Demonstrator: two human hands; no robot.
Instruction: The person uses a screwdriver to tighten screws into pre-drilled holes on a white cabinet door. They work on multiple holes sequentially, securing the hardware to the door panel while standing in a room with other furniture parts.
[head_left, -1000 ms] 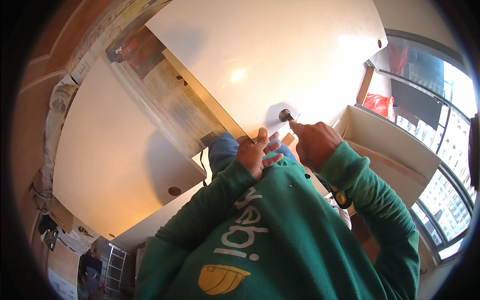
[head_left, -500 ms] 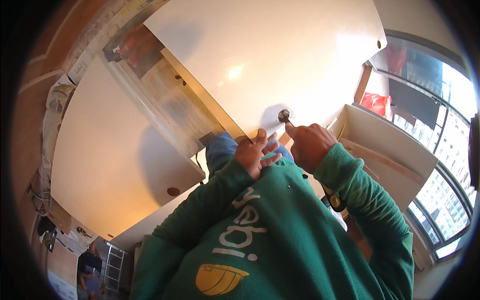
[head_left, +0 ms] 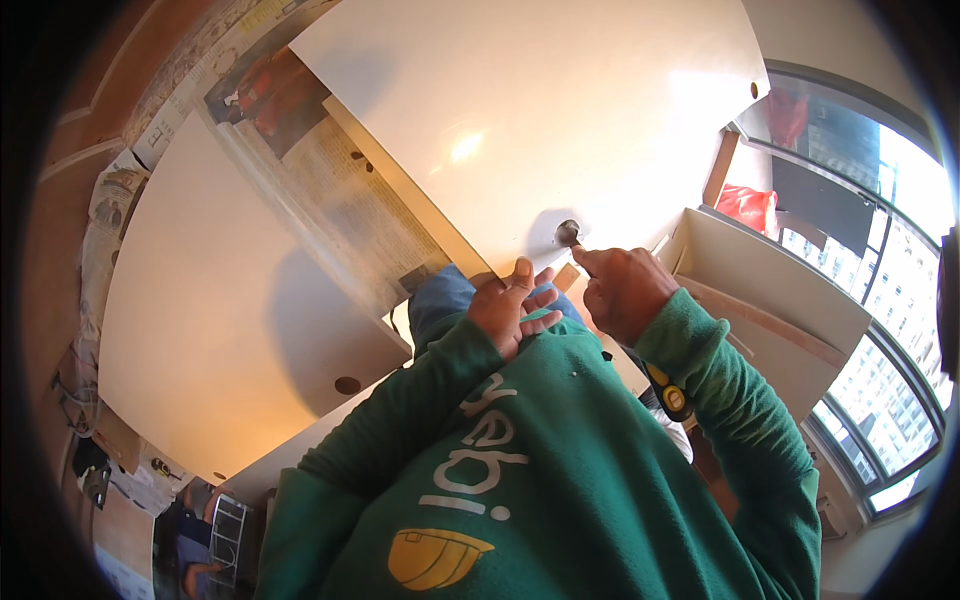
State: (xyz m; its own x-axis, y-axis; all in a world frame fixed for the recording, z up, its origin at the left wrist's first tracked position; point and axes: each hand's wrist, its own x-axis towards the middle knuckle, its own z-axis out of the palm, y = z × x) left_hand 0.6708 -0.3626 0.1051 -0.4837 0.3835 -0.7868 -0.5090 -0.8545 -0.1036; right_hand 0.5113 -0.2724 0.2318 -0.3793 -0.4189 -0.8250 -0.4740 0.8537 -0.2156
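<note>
A large white cabinet panel [head_left: 480,110] lies across the upper middle with its near corner close to my body. My right hand [head_left: 630,287] is closed, its index finger against a small metal cabinet hinge [head_left: 568,233] at a round hole in the panel's near side. The hinge is partly hidden by the finger. My left hand [head_left: 508,307] is at the panel's near edge, thumb up and fingers spread apart, with nothing visible in it.
Another white panel [head_left: 200,300] with a round hole lies left, beyond newspaper sheets [head_left: 350,200]. An open cabinet box [head_left: 770,290] stands right, near the window and a red bag [head_left: 748,207]. A person [head_left: 195,540] is by a ladder [head_left: 228,535] at lower left.
My hands stay nearly in place, the right still at the hinge. At lower left, the other person has shifted beside the ladder.
</note>
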